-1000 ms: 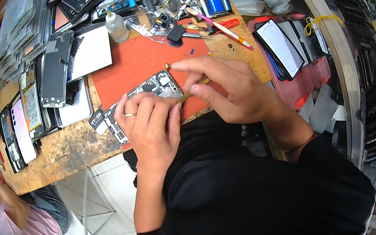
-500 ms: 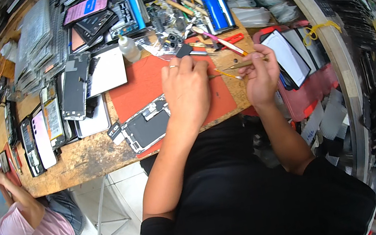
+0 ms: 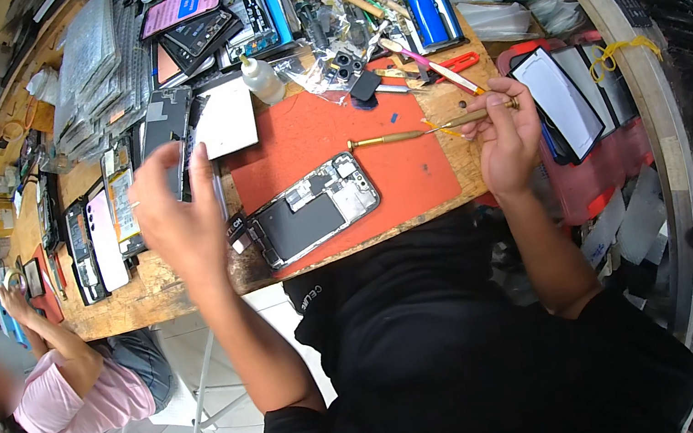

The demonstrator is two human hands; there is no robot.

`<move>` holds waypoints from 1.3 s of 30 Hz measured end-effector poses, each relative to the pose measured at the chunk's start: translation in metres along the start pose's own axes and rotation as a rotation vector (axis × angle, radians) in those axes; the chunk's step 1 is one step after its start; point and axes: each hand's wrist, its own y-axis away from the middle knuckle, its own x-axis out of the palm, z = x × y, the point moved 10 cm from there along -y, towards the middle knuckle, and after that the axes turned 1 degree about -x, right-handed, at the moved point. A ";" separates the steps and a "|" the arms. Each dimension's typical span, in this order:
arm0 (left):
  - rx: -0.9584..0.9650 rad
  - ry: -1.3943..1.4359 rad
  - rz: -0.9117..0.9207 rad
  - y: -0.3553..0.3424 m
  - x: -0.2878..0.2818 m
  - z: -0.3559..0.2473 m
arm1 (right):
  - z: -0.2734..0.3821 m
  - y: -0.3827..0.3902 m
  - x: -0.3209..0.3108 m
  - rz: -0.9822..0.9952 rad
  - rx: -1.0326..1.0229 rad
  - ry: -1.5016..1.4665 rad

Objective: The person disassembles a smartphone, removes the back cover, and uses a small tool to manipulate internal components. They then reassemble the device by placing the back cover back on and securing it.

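Wooden bench (image 3: 152, 299), orange mat (image 3: 418, 176) on top. L hand (image 3: 178, 220) nearer phone, just off its L end; thumb & fingers wide, can't see anything in grip; dark panel (image 3: 165, 109) beyond. R hand (image 3: 504, 138) farther, past R end. Opened phone (image 3: 302, 224) on mat betw. 2 hands, long axis near-L to far-R. R fingers pinch brass screwdriver (image 3: 486, 112); 2nd screwdriver (image 3: 393, 138) on mat, nr phone's far edge.

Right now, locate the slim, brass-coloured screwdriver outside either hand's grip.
In the head view, the slim, brass-coloured screwdriver lies right of centre on the orange rectangular mat, beyond the opened, silver-edged phone and left of the right hand.
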 end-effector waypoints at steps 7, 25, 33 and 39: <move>-0.052 -0.216 0.289 -0.017 0.004 0.064 | 0.001 0.001 0.002 0.003 -0.009 0.007; -0.462 1.489 0.237 0.012 -0.006 0.114 | 0.002 0.000 0.002 0.049 -0.036 0.044; -0.054 0.169 0.138 -0.015 -0.033 0.112 | 0.030 0.013 0.074 0.266 -0.131 0.135; -0.055 0.009 0.104 -0.012 -0.023 0.122 | 0.036 0.018 0.160 0.428 -0.256 0.129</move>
